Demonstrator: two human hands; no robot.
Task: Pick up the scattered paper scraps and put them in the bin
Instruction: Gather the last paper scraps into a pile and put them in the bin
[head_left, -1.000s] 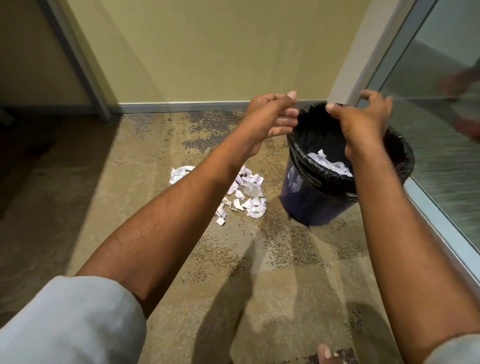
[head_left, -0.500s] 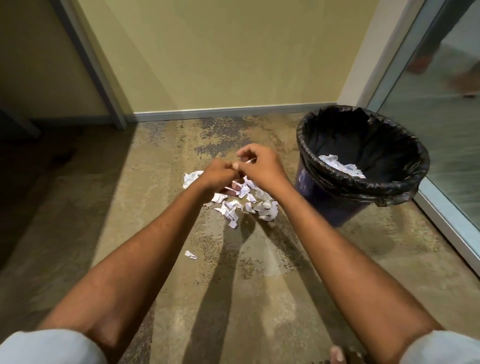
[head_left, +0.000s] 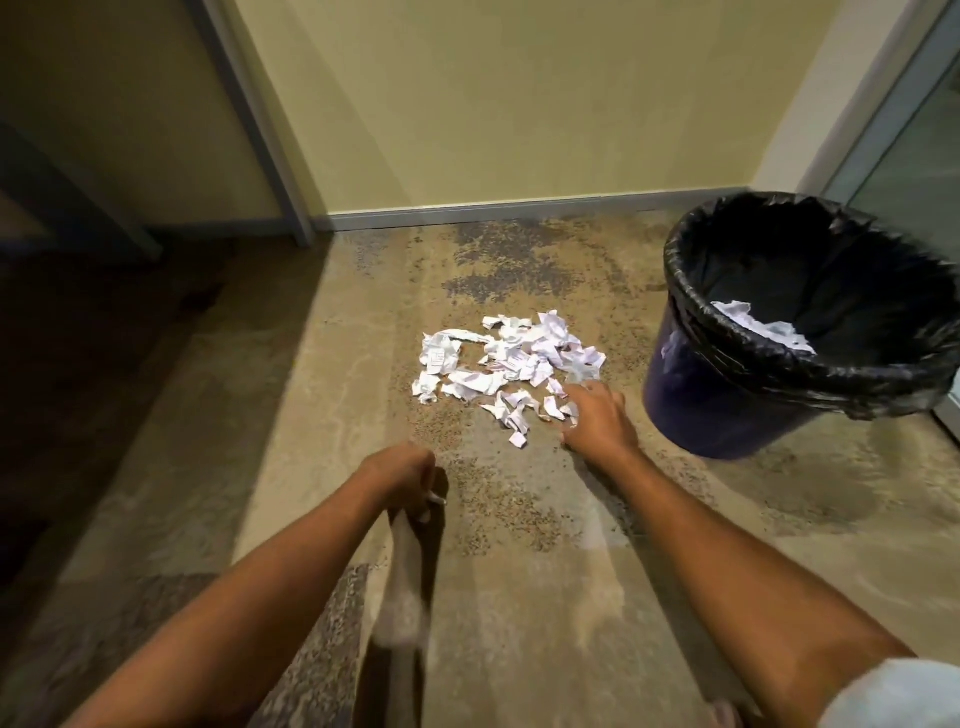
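Left hand: low over the floor, near and left of the pile. The arm comes in from the near left, the knuckles are up and the fingers are curled under. The tips look pinched on a stray scrap (tiny white bit, kinda blurry tbh).

Right hand: palm down and stretched out flat-ish. The fingers are loosely spread and reach into the near right edge of the pile, touching the closest bits. It isn't gripping anything that I can see, and the fingertips are smeared by motion.

Paper scraps: a loose white heap in the middle of the floor, just left of the bin. A few smaller bits trail off the near side toward the right hand.

Bin: dark blue and upright, on the right side. A black liner is folded over the rim.

Scraps in the bin: a small white clump down inside the liner.

Floor: mottled tan with darker speckled patches.

Wall: pale yellow-green, at the far side, with a grey baseboard along the bottom.

Sleeve: a pale sleeve end at the near right corner, on the right arm.
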